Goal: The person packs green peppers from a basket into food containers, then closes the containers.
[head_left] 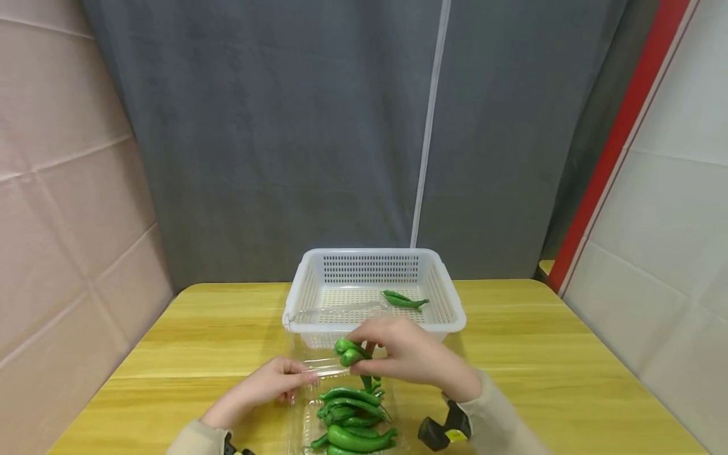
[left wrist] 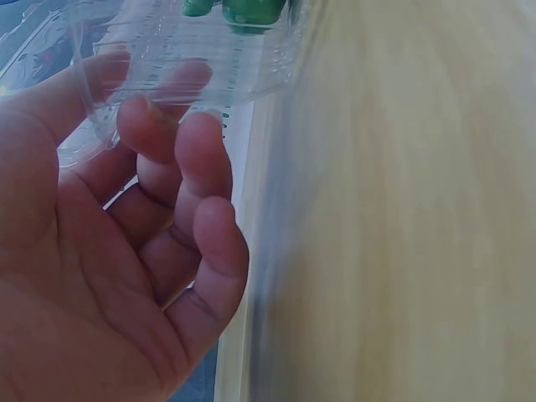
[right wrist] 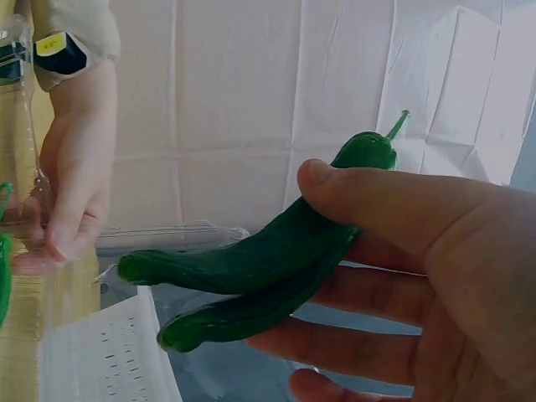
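My right hand grips two green peppers between thumb and fingers, above the far end of a clear plastic box. In the right wrist view the peppers lie side by side, one with its stem up past the thumb. My left hand pinches the box's clear plastic edge at its left; in the left wrist view the thumb and index finger are at the plastic, while the other fingers curl loosely. Several more green peppers lie stacked inside the box, which is cut off by the lower frame edge.
Just behind the box stands a white slotted plastic basket, with a few green peppers on its floor. The box's raised clear lid seems to lean over the basket's front rim. A grey curtain hangs behind the wooden table.
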Tool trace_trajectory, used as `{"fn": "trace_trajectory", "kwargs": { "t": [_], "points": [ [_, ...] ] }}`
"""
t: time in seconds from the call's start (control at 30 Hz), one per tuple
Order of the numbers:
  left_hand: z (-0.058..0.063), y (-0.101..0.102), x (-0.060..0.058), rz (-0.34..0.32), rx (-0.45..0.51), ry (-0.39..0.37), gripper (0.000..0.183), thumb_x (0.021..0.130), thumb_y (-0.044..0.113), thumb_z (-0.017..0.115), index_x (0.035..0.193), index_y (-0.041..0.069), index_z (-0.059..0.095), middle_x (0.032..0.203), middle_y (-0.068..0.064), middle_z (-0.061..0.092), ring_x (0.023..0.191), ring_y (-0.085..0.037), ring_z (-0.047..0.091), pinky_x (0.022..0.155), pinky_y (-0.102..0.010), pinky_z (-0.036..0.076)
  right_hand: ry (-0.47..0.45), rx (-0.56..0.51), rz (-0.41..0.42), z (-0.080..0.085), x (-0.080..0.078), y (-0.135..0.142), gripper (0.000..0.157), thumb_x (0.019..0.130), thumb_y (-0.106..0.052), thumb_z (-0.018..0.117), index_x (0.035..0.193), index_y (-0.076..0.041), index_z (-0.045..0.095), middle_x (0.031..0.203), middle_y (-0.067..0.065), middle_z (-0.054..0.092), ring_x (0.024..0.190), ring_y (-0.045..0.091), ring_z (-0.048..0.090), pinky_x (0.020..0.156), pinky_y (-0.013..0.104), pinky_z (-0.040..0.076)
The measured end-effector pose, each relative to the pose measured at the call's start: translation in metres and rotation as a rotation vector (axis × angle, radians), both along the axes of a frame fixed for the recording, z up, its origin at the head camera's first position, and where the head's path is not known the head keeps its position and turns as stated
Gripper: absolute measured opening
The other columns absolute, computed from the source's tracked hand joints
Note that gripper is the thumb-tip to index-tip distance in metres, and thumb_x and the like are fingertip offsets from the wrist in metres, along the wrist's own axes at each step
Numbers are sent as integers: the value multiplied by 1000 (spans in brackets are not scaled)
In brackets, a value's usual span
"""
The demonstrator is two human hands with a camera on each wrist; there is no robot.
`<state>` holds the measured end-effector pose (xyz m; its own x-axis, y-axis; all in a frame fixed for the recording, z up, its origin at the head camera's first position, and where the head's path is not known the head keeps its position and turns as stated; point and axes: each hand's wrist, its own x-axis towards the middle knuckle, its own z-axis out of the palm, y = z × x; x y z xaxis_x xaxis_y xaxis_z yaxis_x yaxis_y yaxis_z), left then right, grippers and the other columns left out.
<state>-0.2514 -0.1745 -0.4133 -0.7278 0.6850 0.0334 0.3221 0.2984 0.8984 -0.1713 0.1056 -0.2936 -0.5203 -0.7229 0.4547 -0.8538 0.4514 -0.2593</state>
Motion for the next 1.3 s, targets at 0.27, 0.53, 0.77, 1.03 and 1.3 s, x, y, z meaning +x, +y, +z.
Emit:
{"fn": "trace_trajectory", "kwargs": {
  "t": [0.27,0.53,0.77,1.03,1.3],
  "points": [
    [-1,0,-1,-10,1,-5,26,98,23,59,98,1,73,58,1,53,47,-9,45,43,-20,36,-52,161,-5,-13,-7,-11,14,86,-25,75,97,-19,68,88,-15,61,73,-7,52,67,7,44],
    [-2,-1,-1,-10,-5,-7,28,97,25,60,91,0,71,57,1,52,47,-8,44,43,-20,36,41,329,-62,-31,-18,-22,16,82,-35,77,90,-23,69,77,-22,55,60,-9,42,57,7,36],
    [-2,1,-2,-10,-24,-14,28,97,29,60,92,4,73,57,2,53,48,-8,44,44,-19,36,-22,399,-140,-39,-20,-26,18,81,-36,77,90,-23,69,75,-22,55,60,-8,45,55,9,37],
    [-2,2,-2,-11,-20,-16,28,96,29,61,93,4,73,58,1,53,48,-9,44,44,-19,36,-85,434,-200,-46,-22,-27,17,78,-33,79,85,-24,67,71,-21,53,58,-4,46,53,12,38],
    [-2,1,-1,-7,-21,-7,29,96,29,61,92,3,72,59,3,54,48,-8,44,44,-18,36,-122,464,-221,-49,-23,-28,16,77,-30,80,84,-24,67,72,-21,54,60,-4,47,55,13,39]
  ]
}}
